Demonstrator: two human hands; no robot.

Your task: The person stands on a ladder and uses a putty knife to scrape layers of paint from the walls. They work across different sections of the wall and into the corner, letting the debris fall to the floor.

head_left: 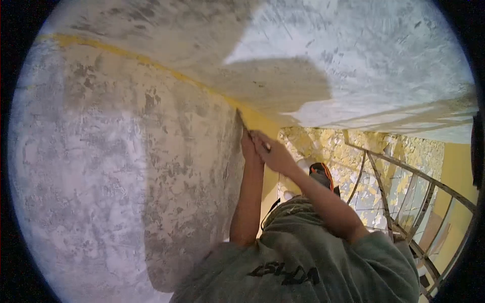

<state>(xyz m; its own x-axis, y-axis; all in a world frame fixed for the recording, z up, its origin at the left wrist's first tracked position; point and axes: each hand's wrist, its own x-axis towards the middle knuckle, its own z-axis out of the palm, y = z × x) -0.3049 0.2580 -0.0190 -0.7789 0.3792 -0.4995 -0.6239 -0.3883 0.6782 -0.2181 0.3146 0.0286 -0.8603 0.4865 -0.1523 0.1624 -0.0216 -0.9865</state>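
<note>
You're holding the scraper (241, 119) w/ both bare hands, its dark, thin blade reaching out past your fingers & its tip meeting the edge of the mottled grey wall (187, 146), right by the yellow band (151, 63). Your L hand (248, 146) is closing round the tool near the blade, fingers bunched together; some are hiding behind the other hand, so can't tell exactly how they're set. Your R hand (272, 152) is overlapping it from the R side, fingers curling in tight, w/ a dark bit, poss. the handle end, showing btwn thumb & fingers. Both forearms are angling up from your grey-green shirt (303, 252), w/ dark lettering on it.

The band is running along the join btwn the wall & the pale grey surface (364, 55) above, widening near your hands. Shadows are falling across both. Beyond your R forearm, a dark shoe (322, 175) w/ orange trim is showing, yellow flakes (371, 194) are littering the floor, & a metal frame w/ rungs (422, 174) is standing at far R.
</note>
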